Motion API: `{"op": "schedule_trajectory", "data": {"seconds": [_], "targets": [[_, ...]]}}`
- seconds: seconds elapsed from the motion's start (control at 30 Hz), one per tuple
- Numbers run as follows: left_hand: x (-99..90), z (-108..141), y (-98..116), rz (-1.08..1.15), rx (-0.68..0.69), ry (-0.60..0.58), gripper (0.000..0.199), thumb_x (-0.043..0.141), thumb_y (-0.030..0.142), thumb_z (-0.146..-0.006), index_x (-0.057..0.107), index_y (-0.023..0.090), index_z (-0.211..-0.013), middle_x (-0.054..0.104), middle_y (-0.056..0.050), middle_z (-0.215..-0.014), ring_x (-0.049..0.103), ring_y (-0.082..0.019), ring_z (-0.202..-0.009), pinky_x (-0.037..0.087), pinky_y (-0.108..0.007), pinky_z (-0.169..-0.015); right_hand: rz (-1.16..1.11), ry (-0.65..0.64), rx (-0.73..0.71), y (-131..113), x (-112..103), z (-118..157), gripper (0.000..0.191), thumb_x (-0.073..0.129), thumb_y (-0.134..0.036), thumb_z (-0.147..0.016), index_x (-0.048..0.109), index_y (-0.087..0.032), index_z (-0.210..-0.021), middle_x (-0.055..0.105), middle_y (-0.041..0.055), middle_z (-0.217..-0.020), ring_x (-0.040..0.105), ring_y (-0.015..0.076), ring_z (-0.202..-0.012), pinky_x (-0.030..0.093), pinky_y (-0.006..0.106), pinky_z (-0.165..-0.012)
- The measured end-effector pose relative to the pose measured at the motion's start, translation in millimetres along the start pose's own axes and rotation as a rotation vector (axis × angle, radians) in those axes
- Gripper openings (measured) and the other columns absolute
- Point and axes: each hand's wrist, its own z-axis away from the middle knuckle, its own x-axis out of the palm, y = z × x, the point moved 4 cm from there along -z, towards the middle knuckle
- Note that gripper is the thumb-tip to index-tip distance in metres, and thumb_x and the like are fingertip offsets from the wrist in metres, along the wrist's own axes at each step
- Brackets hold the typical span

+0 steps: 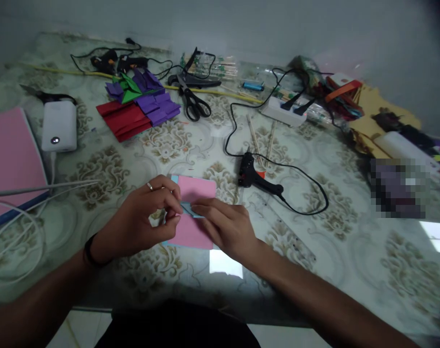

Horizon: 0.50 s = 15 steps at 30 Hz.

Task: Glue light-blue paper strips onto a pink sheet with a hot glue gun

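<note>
A small folded piece of blue paper (188, 209) is between my two hands, over a pink paper pad (196, 188) with a light-blue edge on its left. My left hand (147, 212), with a ring and a dark wristband, pinches the left end of the blue paper between thumb and fingertips. The fingers of my right hand (229, 224) press on its right end, covering part of it. A black hot glue gun (259, 179) lies on the table to the right of the pad, its cable looping beside it.
Folded red, purple and green papers (147, 108) lie beyond my hands, beside black-handled scissors (192, 99). A white power bank (59, 125) and pink sheets (13, 154) are at left. A power strip (285, 111) stands at the back; a clear ruler (290, 237) lies at right.
</note>
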Motion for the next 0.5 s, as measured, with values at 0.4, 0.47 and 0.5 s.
{"op": "schedule_trajectory", "data": {"seconds": [0.4,0.47,0.5], "targets": [[-5.5,-1.5,2.4,-0.01,0.052,0.071,0.012,0.067,0.014,-0.097,0.07,0.023,-0.089,0.067,-0.001,-0.1,0.066,-0.016,-0.095,0.055,-0.03,-0.088,0.001,0.012,0.001,-1.7,-2.2,-0.9,0.028,0.045,-0.026,-0.112,0.072,-0.019,-0.111,0.081,0.0059,-0.108,0.077,0.0142,-0.09,0.058,0.024,-0.075],[-5.6,-2.0,3.3,0.002,0.04,0.091,0.014,0.066,0.014,-0.097,0.07,0.023,-0.087,0.069,0.0,-0.097,0.067,-0.015,-0.091,0.056,-0.03,-0.085,-0.015,0.012,-0.007,-1.7,-2.2,-0.6,0.028,0.045,-0.026,-0.112,0.072,-0.018,-0.112,0.08,0.0063,-0.108,0.077,0.0146,-0.09,0.058,0.024,-0.075],[-5.4,-2.4,3.3,0.005,0.034,0.095,0.015,0.066,0.014,-0.098,0.071,0.023,-0.086,0.069,0.001,-0.095,0.067,-0.015,-0.089,0.056,-0.03,-0.083,-0.019,0.009,-0.009,-1.7,-2.1,-0.5,0.027,0.046,-0.025,-0.112,0.072,-0.017,-0.112,0.08,0.0066,-0.108,0.077,0.0148,-0.091,0.058,0.024,-0.075]]}}
